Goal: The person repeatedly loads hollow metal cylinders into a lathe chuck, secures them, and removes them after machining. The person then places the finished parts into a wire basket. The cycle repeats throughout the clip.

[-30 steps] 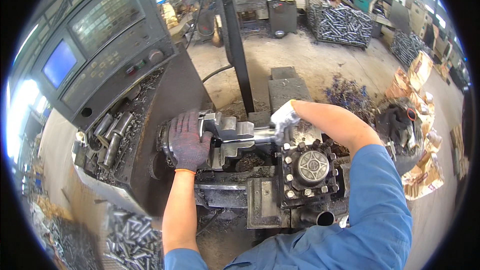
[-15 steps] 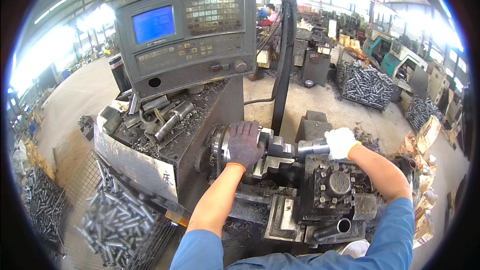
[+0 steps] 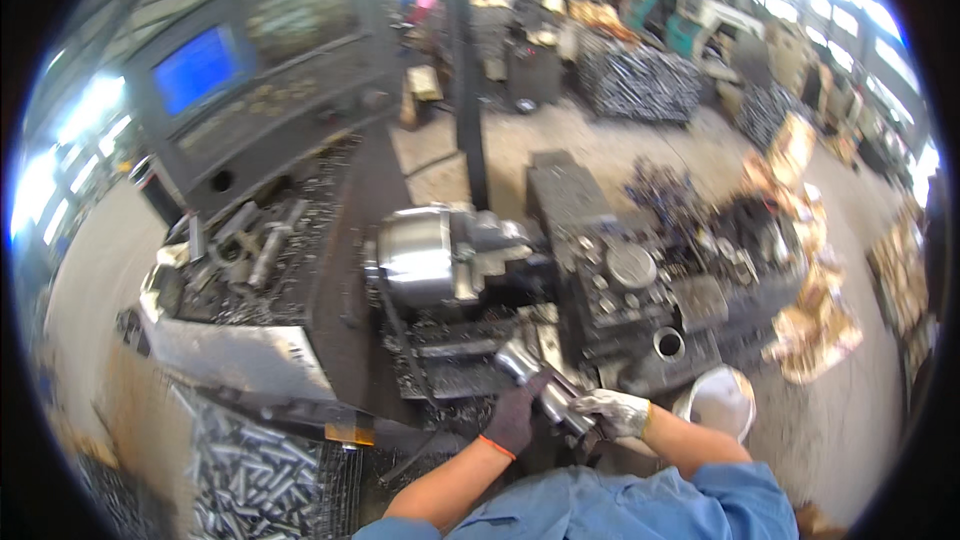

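Observation:
A shiny metal cylinder lies slanted in front of the lathe, close to my body. My left hand, in a dark glove with an orange cuff, is closed round its middle. At its lower end my right hand, in a soiled white glove, is closed on the same cylinder. Motion blurs the fingers somewhat. Beyond my hands is the lathe chuck, bright and round, its stepped jaws facing right. The tool post stands to the right of the chuck.
A control panel with a blue screen stands at the left. Below it, metal tubes fill a wire bin. A white bucket is right of my hands; a short tube sits on the carriage. Brown wrapping lies at the right.
My left hand has left the chuck, and my right hand has brought the metal cylinder down from beside the jaws toward my body. Both hands now hold it. The view has shifted right and down.

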Demonstrator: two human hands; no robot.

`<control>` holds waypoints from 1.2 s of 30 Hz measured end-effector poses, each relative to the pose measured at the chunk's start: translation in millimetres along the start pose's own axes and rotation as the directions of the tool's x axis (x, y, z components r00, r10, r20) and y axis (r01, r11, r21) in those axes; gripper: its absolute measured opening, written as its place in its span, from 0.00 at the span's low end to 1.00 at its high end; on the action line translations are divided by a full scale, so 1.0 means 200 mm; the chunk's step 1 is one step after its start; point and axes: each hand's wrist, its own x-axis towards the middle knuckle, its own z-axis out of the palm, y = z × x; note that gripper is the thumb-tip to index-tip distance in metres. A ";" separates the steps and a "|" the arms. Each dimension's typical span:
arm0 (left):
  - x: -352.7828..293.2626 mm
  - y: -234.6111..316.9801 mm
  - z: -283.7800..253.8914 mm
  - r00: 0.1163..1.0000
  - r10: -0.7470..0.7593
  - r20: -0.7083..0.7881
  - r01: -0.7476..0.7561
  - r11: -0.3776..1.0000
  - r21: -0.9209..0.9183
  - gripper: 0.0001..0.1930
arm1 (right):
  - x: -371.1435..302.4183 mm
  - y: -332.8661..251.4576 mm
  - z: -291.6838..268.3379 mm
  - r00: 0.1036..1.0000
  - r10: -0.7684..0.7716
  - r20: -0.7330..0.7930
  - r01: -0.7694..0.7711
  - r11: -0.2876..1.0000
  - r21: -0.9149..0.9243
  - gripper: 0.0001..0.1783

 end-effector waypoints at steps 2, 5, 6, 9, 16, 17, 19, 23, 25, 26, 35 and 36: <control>0.05 -0.07 -0.02 0.998 0.039 -0.049 -0.043 0.994 -0.099 0.27 | 0.10 0.18 0.00 0.951 -0.275 -0.140 0.225 0.927 -0.299 0.38; 0.07 -0.11 -0.04 1.000 -0.011 -0.003 0.011 0.999 -0.039 0.26 | 0.14 0.25 -0.06 0.809 -0.434 -0.396 0.137 0.795 -0.592 0.41; 0.06 -0.11 -0.04 1.000 -0.014 0.026 0.016 0.997 -0.072 0.26 | 0.10 0.27 -0.11 0.814 -0.535 -0.226 0.218 0.642 -0.736 0.38; 0.03 -0.09 -0.10 0.959 -0.114 0.259 0.204 0.912 -0.355 0.22 | -0.20 0.31 -0.39 0.929 -0.263 -0.262 -0.074 0.559 -0.826 0.34; 0.02 -0.04 -0.20 0.973 -0.229 0.037 0.223 0.879 -0.421 0.28 | -1.23 0.81 -1.11 0.713 -0.025 -0.701 -0.189 0.956 -0.226 0.14; 0.02 -0.04 -0.20 0.974 -0.225 0.003 0.211 0.908 -0.363 0.28 | -1.22 0.78 -1.12 0.488 -0.018 -0.872 -0.573 0.748 -0.336 0.20; 0.01 -0.02 -0.18 0.968 -0.209 0.138 0.247 0.889 -0.387 0.29 | -1.08 0.57 -1.07 0.154 -0.484 -0.861 -0.727 0.534 -0.431 0.35; -0.07 0.03 -0.14 0.981 -0.191 0.034 0.193 0.971 -0.139 0.31 | -0.65 0.06 -0.58 0.359 -0.920 -0.155 0.061 0.189 -0.980 0.53; -0.15 0.06 -0.12 0.985 -0.174 0.021 0.174 0.984 -0.033 0.30 | -0.49 -0.12 -0.32 0.553 -0.769 -0.319 -0.013 0.375 -0.927 0.34; -0.19 0.08 -0.11 0.992 -0.120 0.032 0.114 0.984 0.134 0.29 | -0.41 -0.18 -0.22 0.549 -0.754 -0.360 -0.150 0.335 -0.930 0.27; -0.18 0.14 -0.17 0.968 -0.201 -0.151 0.211 0.976 0.055 0.22 | 0.17 -0.05 0.19 0.758 -0.635 -0.145 -0.205 -0.021 -0.978 0.29; -0.15 0.15 -0.21 0.972 -0.161 -0.173 0.176 0.981 0.077 0.21 | 0.21 -0.07 0.19 0.765 -0.611 -0.203 -0.288 -0.042 -0.957 0.29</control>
